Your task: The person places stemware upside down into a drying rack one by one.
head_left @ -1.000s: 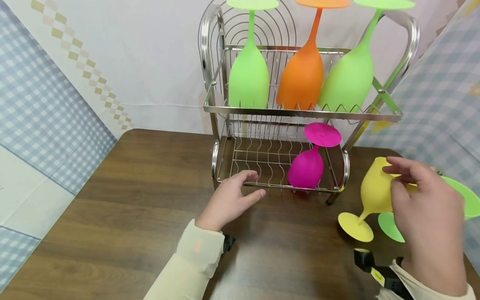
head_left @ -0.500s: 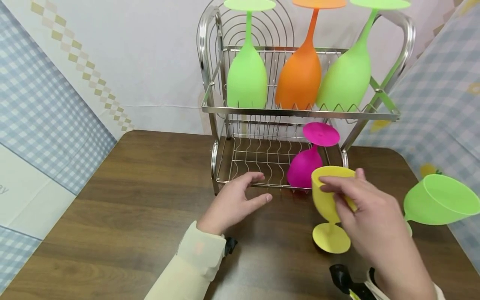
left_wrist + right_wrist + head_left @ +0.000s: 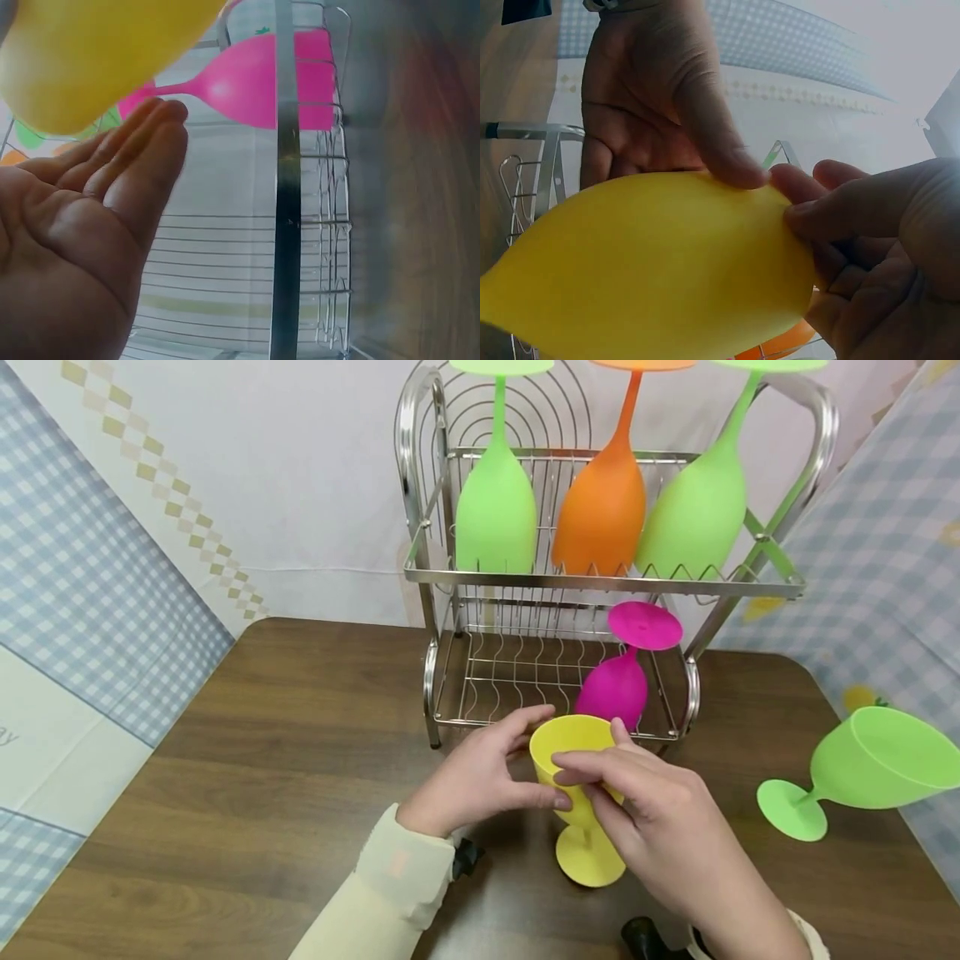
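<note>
A yellow plastic goblet (image 3: pixel 570 735) stands upright just above or on the table in front of the rack, its foot at the bottom. My right hand (image 3: pixel 667 814) grips its bowl near the rim from the right, thumb and fingers pinching the wall. My left hand (image 3: pixel 480 777) is at the goblet's left side, with fairly straight fingers behind the bowl. Its thumb lies against the yellow bowl (image 3: pixel 660 262) in the right wrist view, while its fingers (image 3: pixel 146 165) look apart from the bowl in the left wrist view.
The two-tier metal dish rack (image 3: pixel 600 582) bears upside-down green and orange goblets above. A magenta goblet (image 3: pixel 611 689) leans upside down on its lower tier. To the right stands a tilted green goblet (image 3: pixel 855 768) on the wooden table (image 3: pixel 247 827).
My right hand has brought the yellow goblet leftward from beside the green one to my left hand. My left hand has shifted slightly right and met the bowl.
</note>
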`<state>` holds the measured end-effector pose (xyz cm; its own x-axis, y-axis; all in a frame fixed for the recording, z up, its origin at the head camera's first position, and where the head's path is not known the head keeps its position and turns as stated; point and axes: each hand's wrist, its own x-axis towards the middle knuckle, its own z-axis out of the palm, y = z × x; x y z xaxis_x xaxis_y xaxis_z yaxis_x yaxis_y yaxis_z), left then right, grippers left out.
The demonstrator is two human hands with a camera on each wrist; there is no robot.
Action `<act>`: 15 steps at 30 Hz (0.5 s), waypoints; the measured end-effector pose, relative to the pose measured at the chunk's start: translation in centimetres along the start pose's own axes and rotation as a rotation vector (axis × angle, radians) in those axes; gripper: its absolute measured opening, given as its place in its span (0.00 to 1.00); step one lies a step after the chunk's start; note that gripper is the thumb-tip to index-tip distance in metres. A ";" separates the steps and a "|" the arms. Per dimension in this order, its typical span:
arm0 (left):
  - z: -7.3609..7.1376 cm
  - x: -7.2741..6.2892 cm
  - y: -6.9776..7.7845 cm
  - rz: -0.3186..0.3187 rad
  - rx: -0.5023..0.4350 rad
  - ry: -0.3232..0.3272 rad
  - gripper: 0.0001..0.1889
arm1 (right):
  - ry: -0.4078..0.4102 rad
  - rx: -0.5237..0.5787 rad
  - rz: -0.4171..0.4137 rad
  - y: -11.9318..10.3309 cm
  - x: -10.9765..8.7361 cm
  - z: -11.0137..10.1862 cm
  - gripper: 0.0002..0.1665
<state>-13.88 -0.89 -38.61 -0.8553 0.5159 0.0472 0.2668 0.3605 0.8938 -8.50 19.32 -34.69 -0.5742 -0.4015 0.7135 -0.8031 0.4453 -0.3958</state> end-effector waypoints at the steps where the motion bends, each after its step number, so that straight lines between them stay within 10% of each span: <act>1: 0.0 0.0 0.0 0.020 -0.007 -0.002 0.49 | 0.001 0.008 -0.001 0.0 0.0 0.0 0.18; 8: 0.1 0.0 -0.1 0.109 -0.121 0.024 0.40 | 0.007 0.024 0.025 -0.2 0.1 0.1 0.14; 15: -0.4 -0.1 -0.2 0.117 -0.186 0.103 0.39 | 0.194 0.140 0.113 -0.7 0.4 -1.1 0.18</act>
<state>-14.05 -1.32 -38.56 -0.8668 0.4601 0.1922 0.2885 0.1485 0.9459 -8.04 19.70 -33.51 -0.6310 -0.1889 0.7525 -0.7578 0.3578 -0.5457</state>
